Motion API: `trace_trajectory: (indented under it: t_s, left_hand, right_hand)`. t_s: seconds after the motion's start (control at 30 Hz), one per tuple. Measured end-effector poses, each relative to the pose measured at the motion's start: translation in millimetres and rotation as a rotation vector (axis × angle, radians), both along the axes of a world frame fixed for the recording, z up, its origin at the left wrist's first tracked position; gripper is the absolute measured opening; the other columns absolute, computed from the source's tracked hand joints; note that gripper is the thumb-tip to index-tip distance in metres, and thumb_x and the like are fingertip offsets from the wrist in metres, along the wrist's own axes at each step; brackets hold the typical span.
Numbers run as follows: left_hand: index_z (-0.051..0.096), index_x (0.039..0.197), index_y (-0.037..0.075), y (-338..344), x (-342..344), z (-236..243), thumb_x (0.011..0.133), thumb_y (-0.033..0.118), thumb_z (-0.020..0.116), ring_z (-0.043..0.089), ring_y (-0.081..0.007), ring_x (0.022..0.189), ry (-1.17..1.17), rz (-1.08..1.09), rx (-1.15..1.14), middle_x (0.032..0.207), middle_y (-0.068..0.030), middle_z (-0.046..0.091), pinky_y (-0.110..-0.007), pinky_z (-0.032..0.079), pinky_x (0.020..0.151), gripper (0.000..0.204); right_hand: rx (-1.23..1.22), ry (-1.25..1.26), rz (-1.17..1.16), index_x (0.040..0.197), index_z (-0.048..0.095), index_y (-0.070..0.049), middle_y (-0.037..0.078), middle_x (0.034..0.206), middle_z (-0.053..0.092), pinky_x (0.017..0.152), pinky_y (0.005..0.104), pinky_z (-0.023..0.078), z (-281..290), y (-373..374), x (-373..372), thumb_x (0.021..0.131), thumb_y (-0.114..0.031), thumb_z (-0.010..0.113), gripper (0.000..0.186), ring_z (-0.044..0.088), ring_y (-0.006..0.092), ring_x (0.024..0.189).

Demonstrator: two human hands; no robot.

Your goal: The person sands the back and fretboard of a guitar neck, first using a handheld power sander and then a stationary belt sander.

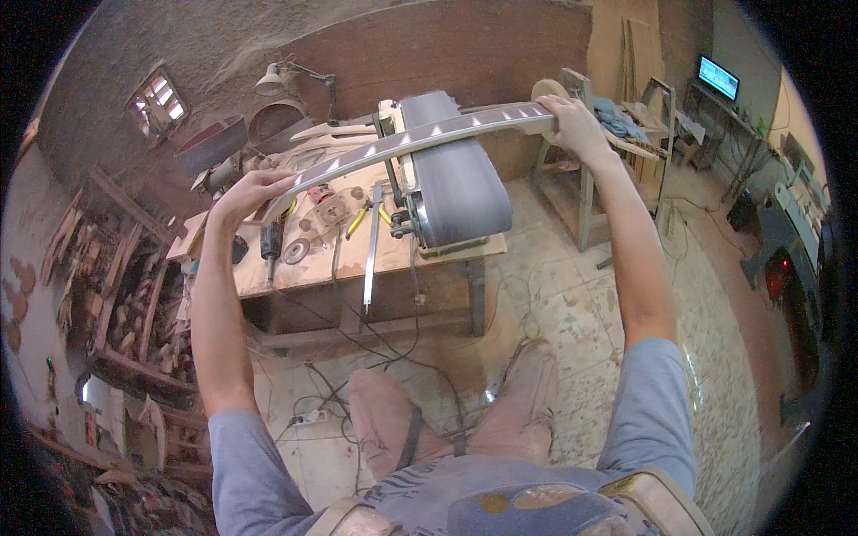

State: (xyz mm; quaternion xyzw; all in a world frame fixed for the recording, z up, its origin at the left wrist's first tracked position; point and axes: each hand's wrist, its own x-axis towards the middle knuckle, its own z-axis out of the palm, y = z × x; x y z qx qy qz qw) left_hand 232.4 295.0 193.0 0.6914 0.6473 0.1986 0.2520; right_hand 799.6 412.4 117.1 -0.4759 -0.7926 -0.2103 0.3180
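A guitar neck with a dark fingerboard and pale block inlays stretches between my two hands. My left hand is closed round its left end. Around the other end, farther off and to the right, the fingers of my right hand are wrapped. The neck lies across a belt sander with a wide grey belt; its underside is hidden, so I cannot tell whether it touches the belt.
The sander stands on a wooden workbench with a metal ruler, yellow-handled pliers and a power tool. Cables trail over the floor. A desk lamp stands behind, and a wooden stand at right.
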Motion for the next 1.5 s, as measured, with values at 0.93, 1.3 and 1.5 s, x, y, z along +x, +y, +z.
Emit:
trace_trajectory:
  t_s: [0.93, 1.3, 1.5]
  left_hand:
    - [0.070, 0.127, 0.009, 19.3, 49.8, -13.3, 0.096, 0.044, 0.065, 0.062, -0.0131, 0.094, -0.008, -0.012, 0.113, 0.106, -0.0057, 0.072, -0.030, 0.049, 0.083, 0.047]
    - [0.067, 0.129, 0.006, -21.1, -22.8, -6.5, 0.100, 0.034, 0.063, 0.061, -0.0086, 0.085, -0.147, 0.052, 0.051, 0.098, -0.0018, 0.069, -0.026, 0.050, 0.072, 0.041]
    - [0.067, 0.131, 0.008, -24.2, -42.8, -5.8, 0.100, 0.033, 0.062, 0.057, -0.0070, 0.078, -0.151, 0.037, 0.054, 0.094, 0.0009, 0.068, -0.026, 0.048, 0.068, 0.040]
  right_hand:
    - [-0.060, -0.197, -0.265, 0.126, 0.062, -0.007, 0.016, 0.117, 0.069, 0.099, 0.0461, 0.047, 23.0, 4.6, 21.0, 0.077, -0.003, 0.068, 0.049, 0.061, 0.0370, 0.110]
    - [-0.008, -0.207, -0.149, 0.128, 0.064, -0.012, 0.006, 0.123, 0.069, 0.106, 0.0431, 0.045, 15.1, 4.4, -53.1, 0.076, -0.003, 0.074, 0.053, 0.061, 0.0280, 0.116]
    - [-0.030, -0.202, -0.117, 0.131, 0.061, -0.013, 0.005, 0.127, 0.067, 0.106, 0.0431, 0.044, 14.1, -4.5, -58.1, 0.075, -0.003, 0.075, 0.059, 0.061, 0.0284, 0.116]
